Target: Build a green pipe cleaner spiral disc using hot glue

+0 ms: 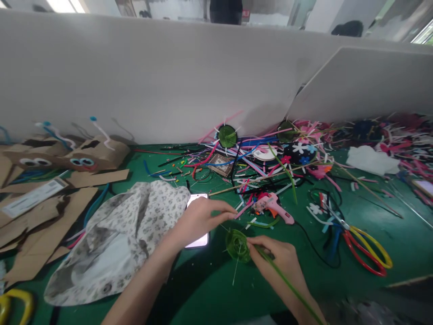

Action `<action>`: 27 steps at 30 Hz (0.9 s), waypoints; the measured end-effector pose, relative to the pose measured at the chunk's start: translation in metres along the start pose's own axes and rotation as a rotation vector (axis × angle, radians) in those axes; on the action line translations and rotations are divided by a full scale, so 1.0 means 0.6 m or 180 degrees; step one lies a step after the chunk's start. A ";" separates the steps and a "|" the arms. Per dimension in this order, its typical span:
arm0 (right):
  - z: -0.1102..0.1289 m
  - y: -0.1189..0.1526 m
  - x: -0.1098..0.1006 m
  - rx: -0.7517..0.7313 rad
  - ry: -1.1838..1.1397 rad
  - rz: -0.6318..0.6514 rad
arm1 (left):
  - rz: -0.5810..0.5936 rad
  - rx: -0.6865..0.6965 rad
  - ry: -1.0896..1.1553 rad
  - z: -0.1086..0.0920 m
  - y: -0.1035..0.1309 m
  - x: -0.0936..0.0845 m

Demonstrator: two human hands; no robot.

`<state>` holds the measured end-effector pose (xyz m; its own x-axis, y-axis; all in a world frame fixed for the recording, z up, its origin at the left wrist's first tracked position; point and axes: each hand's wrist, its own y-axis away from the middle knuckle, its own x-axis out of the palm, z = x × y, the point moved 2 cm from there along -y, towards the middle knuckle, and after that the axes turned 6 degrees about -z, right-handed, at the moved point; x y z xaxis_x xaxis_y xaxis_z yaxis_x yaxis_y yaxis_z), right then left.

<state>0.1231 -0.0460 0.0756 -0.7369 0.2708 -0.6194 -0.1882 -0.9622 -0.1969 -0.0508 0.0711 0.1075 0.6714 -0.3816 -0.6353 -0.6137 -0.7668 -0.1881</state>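
A round green woven coil (pixel 237 245) with thin pale spokes is held at its right edge by my right hand (pixel 279 257), whose thumb and fingers are pinched together. From that hand a long green strip (pixel 287 283) trails down to the right. Just above the coil, my left hand (pixel 204 217) has its thumb and index finger brought together at a thin strand; the fingertips lie near a pink strip (pixel 244 210). A pink glue gun (pixel 275 207) rests beyond both hands. Partly under my left wrist is a lit phone (pixel 199 240).
Patterned cloth (pixel 135 225) and cut cardboard (pixel 50 234) lie left, with cardboard boxes (pixel 98 153) bearing googly eyes behind. Colourful pipe cleaners (pixel 250 155) and a second green coil (pixel 227 136) are by the grey partition (pixel 152 81). Red-yellow scissors (pixel 367 253) lie right.
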 end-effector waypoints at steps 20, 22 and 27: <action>-0.051 0.003 -0.064 0.1393 -0.1118 -0.1837 | -0.1151 0.1412 -0.0866 -0.035 0.026 0.061; -0.056 0.006 -0.064 0.1401 -0.1308 -0.1835 | -0.1039 0.1127 -0.0584 -0.028 0.018 0.048; -0.062 0.010 -0.061 0.0985 -0.1526 -0.1595 | -0.0678 0.0300 0.0267 -0.015 0.005 0.020</action>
<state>0.1729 -0.0603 0.0687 -0.7034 0.7037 -0.0999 -0.6963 -0.7105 -0.1019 -0.0407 0.0598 0.1062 0.8195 -0.2609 -0.5102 -0.4879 -0.7845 -0.3827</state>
